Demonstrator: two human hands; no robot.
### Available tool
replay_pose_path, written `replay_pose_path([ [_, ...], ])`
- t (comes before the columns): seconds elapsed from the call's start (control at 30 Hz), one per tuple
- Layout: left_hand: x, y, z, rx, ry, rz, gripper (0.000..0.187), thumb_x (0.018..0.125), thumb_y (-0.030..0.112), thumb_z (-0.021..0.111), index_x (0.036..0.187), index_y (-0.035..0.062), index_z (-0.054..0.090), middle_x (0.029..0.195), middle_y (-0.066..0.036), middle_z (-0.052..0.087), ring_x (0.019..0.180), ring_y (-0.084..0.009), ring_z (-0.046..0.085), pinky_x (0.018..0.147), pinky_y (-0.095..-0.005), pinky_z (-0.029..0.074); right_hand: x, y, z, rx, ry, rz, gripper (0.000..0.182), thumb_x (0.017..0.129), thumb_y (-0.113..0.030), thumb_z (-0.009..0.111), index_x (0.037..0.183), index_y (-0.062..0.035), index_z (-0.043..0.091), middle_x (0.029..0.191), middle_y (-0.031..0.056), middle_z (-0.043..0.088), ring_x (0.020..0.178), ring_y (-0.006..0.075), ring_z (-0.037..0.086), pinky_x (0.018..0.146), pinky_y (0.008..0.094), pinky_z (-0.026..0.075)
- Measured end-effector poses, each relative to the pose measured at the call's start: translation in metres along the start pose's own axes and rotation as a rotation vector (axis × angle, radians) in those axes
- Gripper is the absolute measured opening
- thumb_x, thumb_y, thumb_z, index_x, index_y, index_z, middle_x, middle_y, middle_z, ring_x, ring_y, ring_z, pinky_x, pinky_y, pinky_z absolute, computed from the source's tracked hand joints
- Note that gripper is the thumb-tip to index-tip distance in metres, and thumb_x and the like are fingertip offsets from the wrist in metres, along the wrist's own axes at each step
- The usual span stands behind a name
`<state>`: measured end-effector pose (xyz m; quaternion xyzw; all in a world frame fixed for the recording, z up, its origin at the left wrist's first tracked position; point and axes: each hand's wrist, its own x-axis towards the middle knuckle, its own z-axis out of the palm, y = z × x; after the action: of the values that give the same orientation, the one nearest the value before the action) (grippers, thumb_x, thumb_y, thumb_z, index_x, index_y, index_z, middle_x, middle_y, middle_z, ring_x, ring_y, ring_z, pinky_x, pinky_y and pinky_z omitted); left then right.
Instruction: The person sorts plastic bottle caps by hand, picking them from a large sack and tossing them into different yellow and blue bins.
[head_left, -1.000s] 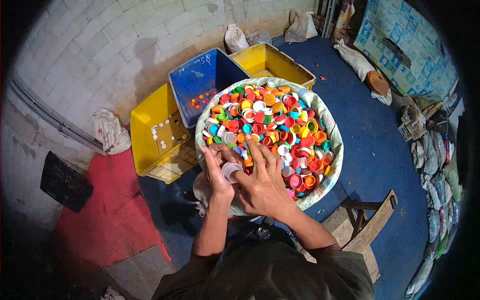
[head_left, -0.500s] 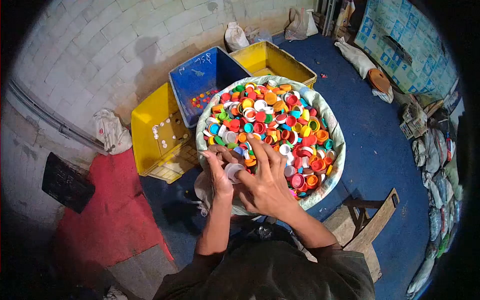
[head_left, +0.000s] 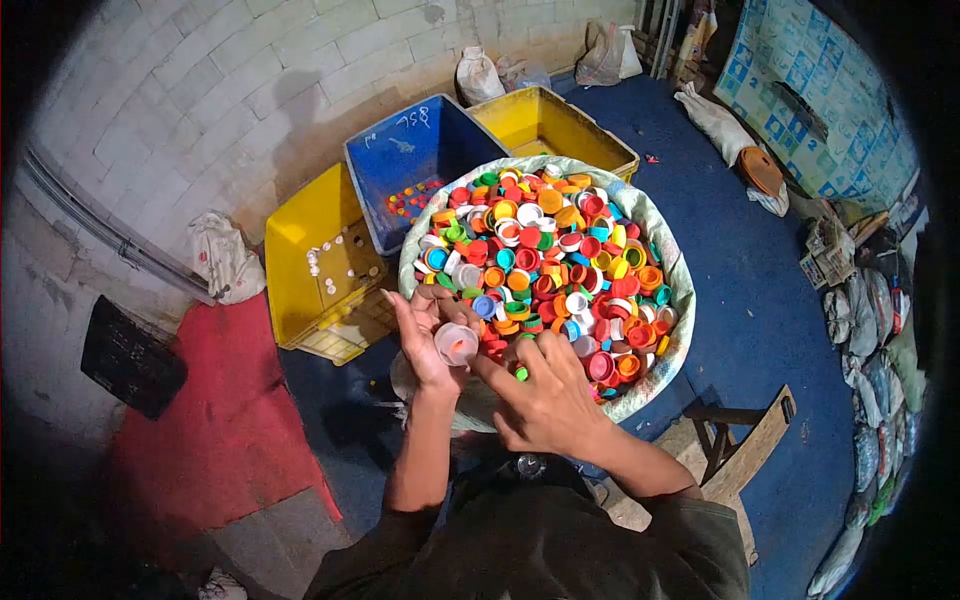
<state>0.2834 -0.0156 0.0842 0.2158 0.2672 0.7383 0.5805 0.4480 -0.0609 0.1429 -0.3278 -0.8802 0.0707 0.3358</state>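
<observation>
A translucent whitish cap [head_left: 456, 346] rests in my left hand [head_left: 425, 340], its round open side facing up and the fingers curled around it. Something orange-red shows inside the cap. To its right, my right hand [head_left: 550, 395] hovers low over the near side of the heap of coloured plastic caps [head_left: 545, 260]. Its index finger stretches toward the left hand while the other fingers bend down. A small green cap [head_left: 521, 373] shows between those fingers; whether they grip it is hard to make out. The caps fill a large pale woven sack [head_left: 672, 255] with a rolled rim.
Behind the sack stand a blue bin [head_left: 368, 170] with a few small caps, a yellow bin [head_left: 612, 135], and another yellow bin [head_left: 300, 225] holding white caps. A wooden stool [head_left: 750, 450] is at the right. Stuffed bags [head_left: 870, 400] line the right side.
My hands have drawn apart: the right one moved slightly right and down, its fingers bending. The whitish cap now sits more openly in my left hand. The view shifted slightly.
</observation>
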Motion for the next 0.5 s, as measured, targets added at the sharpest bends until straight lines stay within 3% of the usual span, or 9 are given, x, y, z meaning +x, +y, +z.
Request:
replay_pose_path([
  [0.1,-0.005,-0.003,0.004,0.08,0.045,0.035,0.061,0.095,0.063,0.032,0.089,0.0072,0.055,0.057,-0.006,0.05,0.053,-0.02,0.053,0.041,-0.0281,0.041,0.005,0.0,0.001,-0.043,-0.1,0.044,0.046,0.067,-0.017,0.069,0.112,-0.0142,0.062,0.089,0.0118,0.047,0.081,0.0298,0.048,0.069,0.0407,0.037],
  [0.2,-0.008,-0.004,0.007,0.1,0.034,0.053,0.061,0.096,0.063,0.031,0.087,0.0065,0.053,0.055,-0.006,0.048,0.051,-0.0194,0.052,0.043,-0.0283,0.041,0.003,0.002,0.01,-0.072,-0.144,0.065,0.052,0.062,-0.016,0.07,0.112,-0.0155,0.061,0.091,0.0139,0.044,0.084,0.0318,0.048,0.071,0.0426,0.041],
  [0.5,-0.009,-0.002,0.007,0.234,0.017,0.096,0.061,0.098,0.061,0.026,0.085,0.0064,0.05,0.052,-0.008,0.049,0.047,-0.0193,0.049,0.045,-0.0289,0.043,-0.002,0.002,0.027,-0.016,-0.069,0.078,0.047,0.057,-0.014,0.073,0.102,-0.0116,0.06,0.092,0.0166,0.043,0.086,0.0341,0.047,0.072,0.0428,0.038],
])
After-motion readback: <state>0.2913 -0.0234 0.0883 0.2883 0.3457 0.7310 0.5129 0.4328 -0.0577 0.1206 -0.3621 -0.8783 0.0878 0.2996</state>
